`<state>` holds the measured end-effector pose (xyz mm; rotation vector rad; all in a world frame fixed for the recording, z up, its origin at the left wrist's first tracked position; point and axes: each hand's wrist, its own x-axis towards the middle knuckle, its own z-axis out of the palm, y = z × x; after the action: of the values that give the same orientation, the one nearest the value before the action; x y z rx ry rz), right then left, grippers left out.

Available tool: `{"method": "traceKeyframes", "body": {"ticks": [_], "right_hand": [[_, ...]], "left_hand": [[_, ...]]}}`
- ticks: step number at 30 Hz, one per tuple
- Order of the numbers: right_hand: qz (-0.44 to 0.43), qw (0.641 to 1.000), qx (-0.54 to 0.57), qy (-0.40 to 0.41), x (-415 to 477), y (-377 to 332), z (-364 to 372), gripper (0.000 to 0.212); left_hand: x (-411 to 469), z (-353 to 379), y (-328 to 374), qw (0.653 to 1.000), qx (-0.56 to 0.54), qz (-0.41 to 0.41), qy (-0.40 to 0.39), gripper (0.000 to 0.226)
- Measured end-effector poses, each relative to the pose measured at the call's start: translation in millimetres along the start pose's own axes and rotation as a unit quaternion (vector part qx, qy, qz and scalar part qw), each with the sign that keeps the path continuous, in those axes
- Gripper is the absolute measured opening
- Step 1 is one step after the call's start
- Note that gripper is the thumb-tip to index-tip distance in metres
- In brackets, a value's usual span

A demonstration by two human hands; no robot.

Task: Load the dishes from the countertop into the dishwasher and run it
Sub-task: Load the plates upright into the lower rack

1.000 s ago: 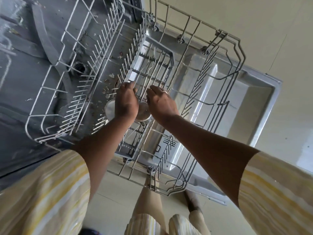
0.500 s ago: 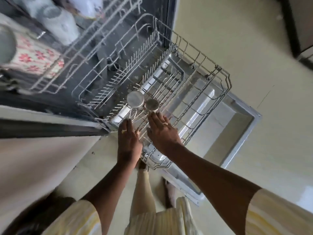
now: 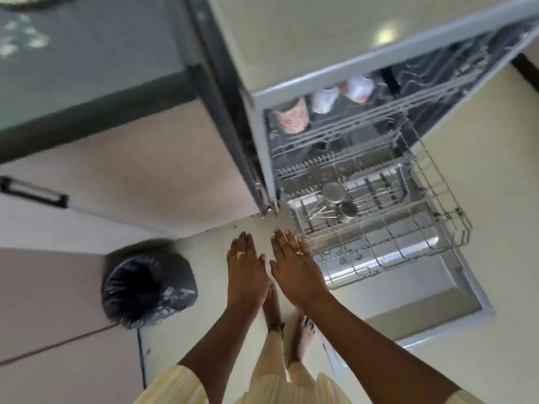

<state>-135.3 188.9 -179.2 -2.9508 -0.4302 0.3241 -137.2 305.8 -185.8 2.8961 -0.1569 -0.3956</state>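
Hands: left hand [image 3: 246, 269] and right hand [image 3: 294, 268] flat, empty.
Cups [image 3: 332, 192]: two, lower rack [image 3: 423, 225], 1 o'clock of hands.
Mugs [image 3: 291, 116]: three, upper rack [image 3: 379, 112].
Bin [image 3: 148, 290]: one, 9 o'clock.

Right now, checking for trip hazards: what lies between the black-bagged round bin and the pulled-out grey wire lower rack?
Head view: the left hand, right hand and bare feet, over cream floor tile.
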Motion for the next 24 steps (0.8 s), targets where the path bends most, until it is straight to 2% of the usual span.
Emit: {"method": "traceKeyframes", "body": {"ticks": [3,7,9,14,19,24], "right_hand": [[-0.063,0.998,-0.016,-0.018,1.5,-32.3,-20.5,0.061],[-0.153,0.987,-0.045,-0.025,6.5,-76.2,-46.9,0.060],[-0.181,0.982,-0.055,-0.017,11.2,-100.7,-66.2,0.061],[-0.322,0.942,-0.090,-0.023,27.3,-168.7,-108.9,0.055],[-0.380,0.922,-0.076,0.027,51.1,-247.6,-143.8,0.067],[-0.443,0.890,-0.082,0.069,79.8,-321.0,-178.4,0.064]], "left_hand": [[-26.5,-28.9,-13.6,0.992,-0.058,-0.107,0.025,0.054],[-59.1,-61.9,-33.8,0.958,-0.147,-0.237,0.061,0.055],[-74.4,-83.1,-45.7,0.948,-0.154,-0.267,0.081,0.055],[-106.1,-136.8,-92.4,0.901,-0.182,-0.360,0.160,0.060],[-131.0,-186.1,-148.6,0.856,-0.185,-0.432,0.215,0.061],[-146.7,-235.7,-207.6,0.799,-0.267,-0.465,0.274,0.059]]}}
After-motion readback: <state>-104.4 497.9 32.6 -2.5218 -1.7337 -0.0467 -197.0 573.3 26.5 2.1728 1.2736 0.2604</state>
